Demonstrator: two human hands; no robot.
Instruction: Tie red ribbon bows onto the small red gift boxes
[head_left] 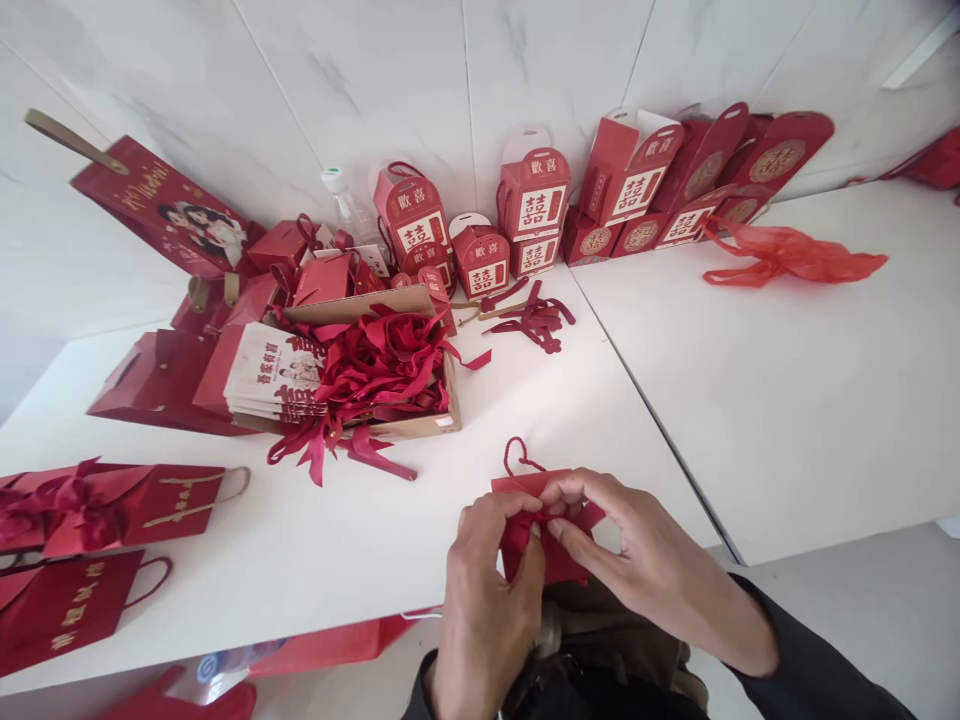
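Observation:
A small red gift box (546, 565) with a twisted cord handle stands at the table's front edge, partly covered by my fingers. My left hand (491, 570) pinches a red ribbon (520, 528) at the front of the box between thumb and index finger. From the other side, my right hand (611, 530) is also closed on the ribbon, its thumb and fingertips meeting close to the left ones. One ribbon end (591, 515) sticks out to the right under the right hand. How the ribbon is looped is hidden by the fingers.
A cardboard box (420, 428) full of red ribbons, with printed cards (262, 370), stands left of centre. Red boxes (536, 200) line the wall. Loose ribbons (536, 318) and a red plastic bag (802, 258) lie on the white table (750, 400). Finished-looking bags (172, 505) lie at left.

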